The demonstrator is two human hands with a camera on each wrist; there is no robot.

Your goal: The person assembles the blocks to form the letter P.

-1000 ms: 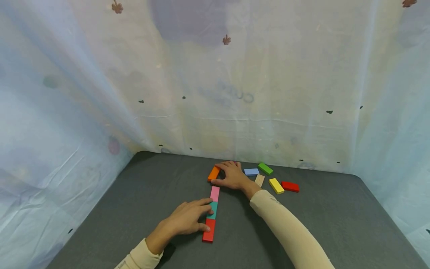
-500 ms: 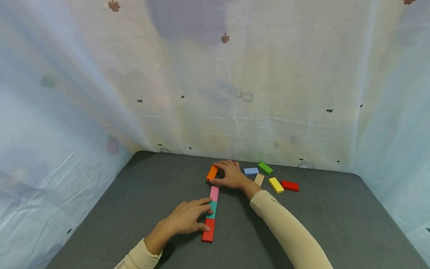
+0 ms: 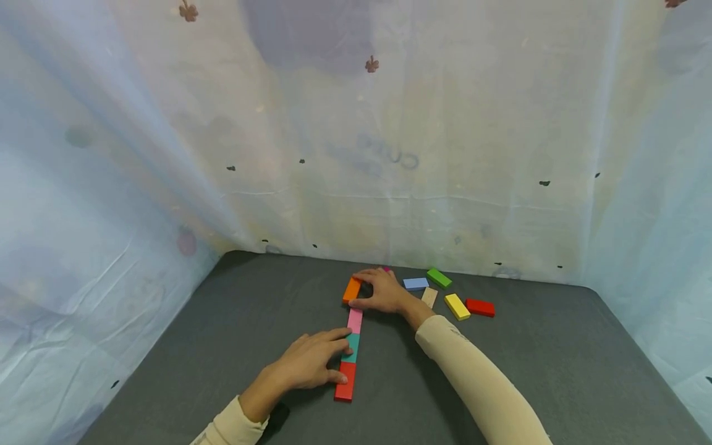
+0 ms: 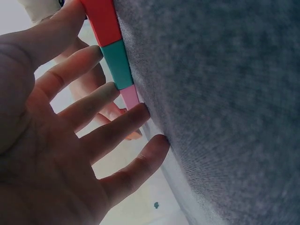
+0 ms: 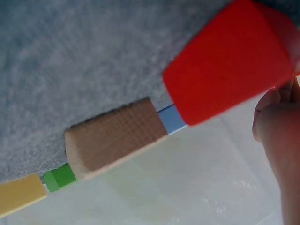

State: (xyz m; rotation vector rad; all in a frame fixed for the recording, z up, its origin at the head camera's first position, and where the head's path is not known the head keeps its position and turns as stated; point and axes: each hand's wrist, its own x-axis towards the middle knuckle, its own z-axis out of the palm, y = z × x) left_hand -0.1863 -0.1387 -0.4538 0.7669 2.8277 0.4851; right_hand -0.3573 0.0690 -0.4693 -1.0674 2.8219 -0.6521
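Setting the orange block [image 3: 351, 290] well seems to call for sliding it flat and gently toward 5 o'clock until its end squares with the pink block [image 3: 355, 321], with the right hand's [image 3: 381, 292] thumb clear of where they meet. The left hand [image 3: 311, 361], fingers nearly straight and holding nothing, is best used lightly beside the teal block [image 3: 353, 346]. The right grip is narrowed, thumb and fingers pinching the orange block, which lies at 9 o'clock from that hand's middle and about 12 from the pink block

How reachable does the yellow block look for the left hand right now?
Probably not directly: the right sleeve crosses between the left hand and the yellow block; reaching over it might work.
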